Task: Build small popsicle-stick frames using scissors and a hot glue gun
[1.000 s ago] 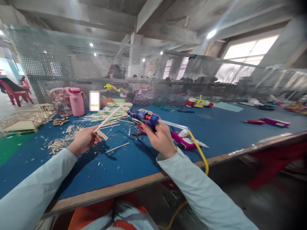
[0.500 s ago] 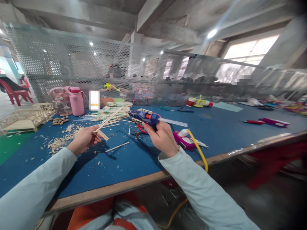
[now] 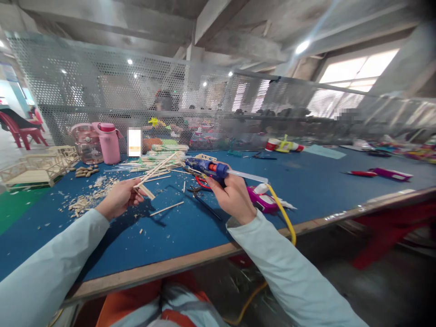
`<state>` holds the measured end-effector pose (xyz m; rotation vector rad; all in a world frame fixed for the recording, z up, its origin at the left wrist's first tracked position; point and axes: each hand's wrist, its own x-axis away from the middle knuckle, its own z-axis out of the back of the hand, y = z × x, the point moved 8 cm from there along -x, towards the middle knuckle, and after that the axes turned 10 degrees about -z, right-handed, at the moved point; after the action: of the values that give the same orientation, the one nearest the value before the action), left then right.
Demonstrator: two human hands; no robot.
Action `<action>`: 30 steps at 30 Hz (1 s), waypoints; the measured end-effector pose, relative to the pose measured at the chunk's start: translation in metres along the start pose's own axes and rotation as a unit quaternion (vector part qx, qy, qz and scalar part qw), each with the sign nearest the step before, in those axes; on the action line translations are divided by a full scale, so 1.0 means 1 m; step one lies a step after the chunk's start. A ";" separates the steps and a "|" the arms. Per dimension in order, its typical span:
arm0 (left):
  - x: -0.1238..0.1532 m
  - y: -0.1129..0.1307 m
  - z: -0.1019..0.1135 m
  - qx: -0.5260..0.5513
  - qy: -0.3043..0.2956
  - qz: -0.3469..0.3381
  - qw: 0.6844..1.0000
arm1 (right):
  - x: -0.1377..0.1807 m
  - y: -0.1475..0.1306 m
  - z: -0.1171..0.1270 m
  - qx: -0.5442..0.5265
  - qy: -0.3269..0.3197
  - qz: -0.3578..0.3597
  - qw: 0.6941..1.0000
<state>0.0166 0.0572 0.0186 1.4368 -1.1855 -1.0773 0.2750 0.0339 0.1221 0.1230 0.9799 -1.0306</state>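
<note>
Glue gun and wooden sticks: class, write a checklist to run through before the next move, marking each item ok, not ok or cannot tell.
1. Glue gun held in the right hand: ok.
2. Glue stick in the gun's rear: ok.
3. Wooden sticks held in the left hand: ok.
4. Tabletop free of wood scraps: not ok, many lie scattered.
5. Glue gun hot: cannot tell.

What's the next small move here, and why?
Perhaps ease the glue gun tip-first to the far ends of the wooden sticks: the left hand holds them pointing toward its tip, the right hand grips the gun, and a clear glue stick juts from its back. Whether tip and sticks already touch, I can't tell.
</note>
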 end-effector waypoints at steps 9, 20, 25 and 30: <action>-0.006 -0.003 0.007 0.017 0.007 -0.005 1.000 | -0.027 0.056 -0.005 0.079 0.009 -0.074 0.994; -0.012 -0.006 0.011 0.001 -0.039 -0.010 0.999 | -0.067 0.100 -0.093 0.210 -0.142 -0.158 0.954; -0.016 0.001 0.015 -0.003 -0.040 -0.021 0.999 | -0.036 0.006 -0.096 0.108 -0.246 0.090 0.959; -0.022 0.004 0.023 -0.056 -0.047 -0.042 0.996 | 0.025 -0.034 -0.131 0.063 -0.447 0.151 0.879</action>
<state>-0.0098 0.0752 0.0203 1.3717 -1.1194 -1.2625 0.1704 0.0654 0.0379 -0.0942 0.0379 -0.7263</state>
